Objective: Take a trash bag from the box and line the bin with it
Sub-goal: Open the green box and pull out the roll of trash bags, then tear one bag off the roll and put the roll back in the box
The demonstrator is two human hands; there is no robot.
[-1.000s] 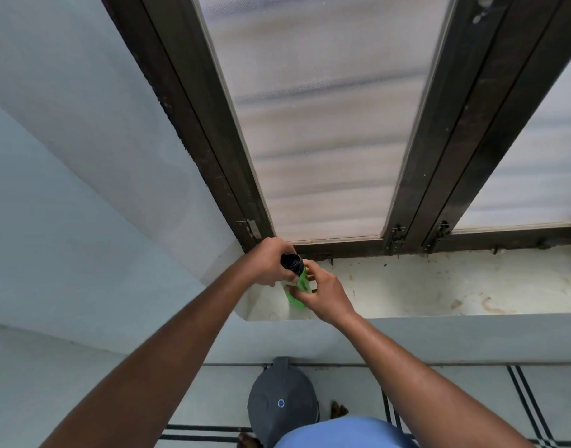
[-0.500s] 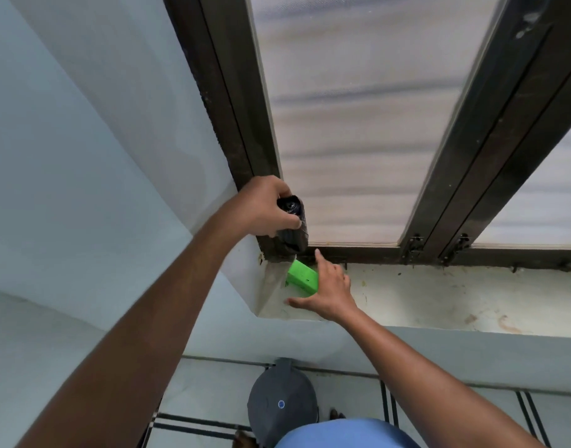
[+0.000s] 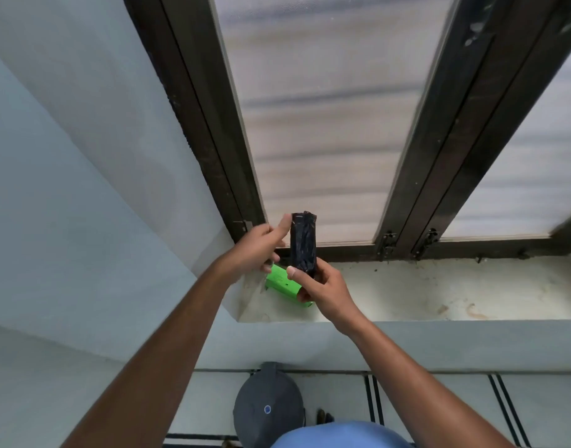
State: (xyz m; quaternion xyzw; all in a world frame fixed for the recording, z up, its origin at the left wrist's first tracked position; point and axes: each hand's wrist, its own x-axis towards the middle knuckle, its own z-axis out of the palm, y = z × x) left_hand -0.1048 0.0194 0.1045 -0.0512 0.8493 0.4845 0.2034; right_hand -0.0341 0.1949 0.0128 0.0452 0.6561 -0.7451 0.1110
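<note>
- Head view, centre of the frame: I see the roll of black trash bags (image 3: 303,244) held upright in front of the lower window frame (image 3: 342,250), out of its box and above the sill.
- My right hand (image 3: 323,286) is closed round the bottom end of the roll, thumb across the front, carrying it.
- My left hand (image 3: 261,244) sits just left of the roll near its top, thumb up against the side. The fingers are curled, but I cannot tell whether they actually pinch the plastic or only rest beside it.
- The green box (image 3: 282,284) lies on the window sill (image 3: 439,292), below and left of the roll, partly behind my right hand.
- At the bottom centre of the frame stands the grey bin (image 3: 268,402), lid shut, on the floor under the sill. No liner shows on it yet.
- Handling, as I judge it: the roll looks light and soft, thin crinkled film wound tight, likely slick. I would keep the right hand firm on the lower body and let the left find the loose outer edge near the top, peeling gently so the film does not stretch or tear off crooked.
- A tight squeeze should do no harm; a loose one may let the roll slide out.
</note>
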